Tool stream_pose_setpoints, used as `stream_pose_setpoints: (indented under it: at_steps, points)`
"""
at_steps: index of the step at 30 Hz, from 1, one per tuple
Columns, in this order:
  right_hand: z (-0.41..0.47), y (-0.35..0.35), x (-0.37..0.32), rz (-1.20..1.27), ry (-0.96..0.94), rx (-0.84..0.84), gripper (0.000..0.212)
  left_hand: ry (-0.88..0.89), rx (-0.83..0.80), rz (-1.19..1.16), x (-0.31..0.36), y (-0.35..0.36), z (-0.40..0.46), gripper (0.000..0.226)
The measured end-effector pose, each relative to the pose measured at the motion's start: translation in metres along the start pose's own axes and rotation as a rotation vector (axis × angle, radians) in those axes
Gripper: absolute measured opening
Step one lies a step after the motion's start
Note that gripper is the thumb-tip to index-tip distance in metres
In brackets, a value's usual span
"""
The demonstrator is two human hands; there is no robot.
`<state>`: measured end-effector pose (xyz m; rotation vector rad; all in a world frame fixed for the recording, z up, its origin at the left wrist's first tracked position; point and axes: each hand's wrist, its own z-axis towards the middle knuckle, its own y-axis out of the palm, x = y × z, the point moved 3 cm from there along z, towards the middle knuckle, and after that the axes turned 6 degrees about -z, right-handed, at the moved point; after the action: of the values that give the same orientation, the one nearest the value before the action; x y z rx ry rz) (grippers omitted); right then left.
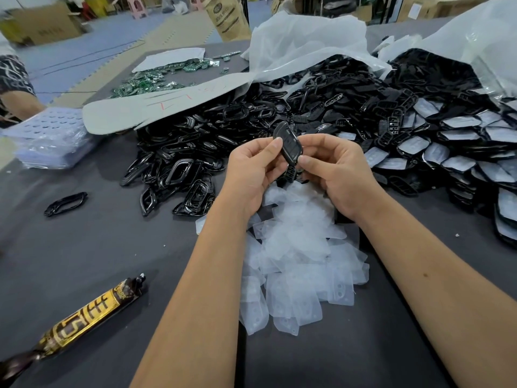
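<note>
A dark grey table [84, 261] fills the view. Two big white plastic bags lie open across its far side: the middle bag [302, 43] spills a heap of black frames [223, 127], far too many to count, and the right bag [481, 37] spills black shells faced with pale film [458, 152], several dozen at least. A flat white bag [167, 58] at the far left lets out a scatter of green circuit boards [151, 81]. One stack of blue trays [53, 141] sits at the left edge, blurred, so the number of trays cannot be told. A heap of clear film pieces [296, 261] lies between the forearms. One brown-and-gold tube [84, 320] lies near left. Above the film, the left hand [251, 169] and right hand [335, 169] both pinch a single black key shell [289, 144], thumbs and fingertips closed on its edges. One lone frame [65, 204] lies apart at left.
</note>
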<state>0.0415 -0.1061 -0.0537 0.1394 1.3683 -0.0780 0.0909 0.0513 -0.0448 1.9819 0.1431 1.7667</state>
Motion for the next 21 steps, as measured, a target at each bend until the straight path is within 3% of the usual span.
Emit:
stream_pose_setpoints:
  at_steps: [7,17,21]
  points:
    - [0.0,0.0009,-0.0008,-0.009,-0.007,0.008,0.033,0.039,-0.025,0.145,-0.0005,0.0035,-0.0022,0.01]
    - [-0.0024,-0.0016,-0.0057,0.064,-0.015,0.002,0.033,0.02,-0.082,0.103,0.002,0.0051,-0.0058,0.012]
    - [-0.0012,0.0004,-0.0046,0.122,0.072,-0.008,0.031,0.04,-0.1,0.158,0.0026,0.0064,-0.0059,0.012]
